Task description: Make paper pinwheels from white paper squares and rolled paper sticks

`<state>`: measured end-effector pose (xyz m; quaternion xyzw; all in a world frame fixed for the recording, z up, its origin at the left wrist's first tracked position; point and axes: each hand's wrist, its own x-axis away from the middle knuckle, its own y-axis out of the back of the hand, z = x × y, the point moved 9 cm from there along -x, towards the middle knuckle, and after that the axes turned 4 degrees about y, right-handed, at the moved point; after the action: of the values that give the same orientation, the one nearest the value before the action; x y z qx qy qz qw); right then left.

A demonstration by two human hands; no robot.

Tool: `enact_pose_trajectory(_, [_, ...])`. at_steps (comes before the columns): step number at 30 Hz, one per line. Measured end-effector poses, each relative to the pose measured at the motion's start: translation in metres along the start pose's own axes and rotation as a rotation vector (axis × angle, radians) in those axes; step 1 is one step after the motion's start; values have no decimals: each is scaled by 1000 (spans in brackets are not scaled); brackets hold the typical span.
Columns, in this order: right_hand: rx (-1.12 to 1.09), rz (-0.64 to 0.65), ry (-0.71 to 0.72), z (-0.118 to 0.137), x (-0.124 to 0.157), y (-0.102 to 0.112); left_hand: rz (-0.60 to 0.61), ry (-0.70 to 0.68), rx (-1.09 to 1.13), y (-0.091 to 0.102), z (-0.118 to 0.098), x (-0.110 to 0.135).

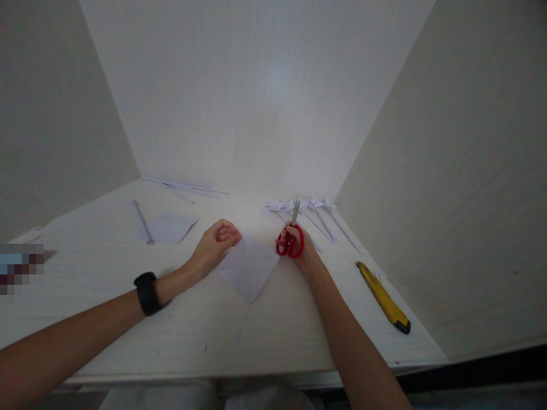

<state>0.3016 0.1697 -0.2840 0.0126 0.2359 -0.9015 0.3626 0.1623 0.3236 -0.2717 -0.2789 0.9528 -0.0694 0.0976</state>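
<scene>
My right hand (294, 239) is closed round the red handles of a pair of scissors (296, 212), whose blades point up and away from me and look closed. A white sheet of paper (252, 270) lies between my two hands, one corner towards me. My left hand (220, 238), with a black band on its wrist, has its fingers curled and pinched at the paper's upper left edge. The exact grip on the edge is partly hidden by the fingers.
Several white paper pinwheel-like pieces on sticks (318, 213) lie at the back right. A yellow utility knife (384, 299) rests at the right. Thin paper sticks (188, 187) lie back left, above another paper sheet (173, 228) and a pen-like stick (143, 222). White walls enclose the table.
</scene>
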Motion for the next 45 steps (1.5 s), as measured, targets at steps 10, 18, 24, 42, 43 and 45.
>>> enact_pose_trajectory(10, [18,-1,-48,-8,-2,2,34,-8,2,-4,0,0])
enact_pose_trajectory(18, [23,2,-71,-8,1,-2,46,-24,12,-3,0,0])
enact_pose_trajectory(24, [29,3,-64,-8,0,-2,55,-32,9,-6,-2,1])
enact_pose_trajectory(42, [333,212,-61,0,14,-40,73,-94,-6,-4,-3,0])
enact_pose_trajectory(43, [352,222,-60,-1,14,-41,83,-93,-10,-6,-4,1])
enact_pose_trajectory(45, [378,242,-55,-1,14,-43,90,-89,-24,-8,-5,3])
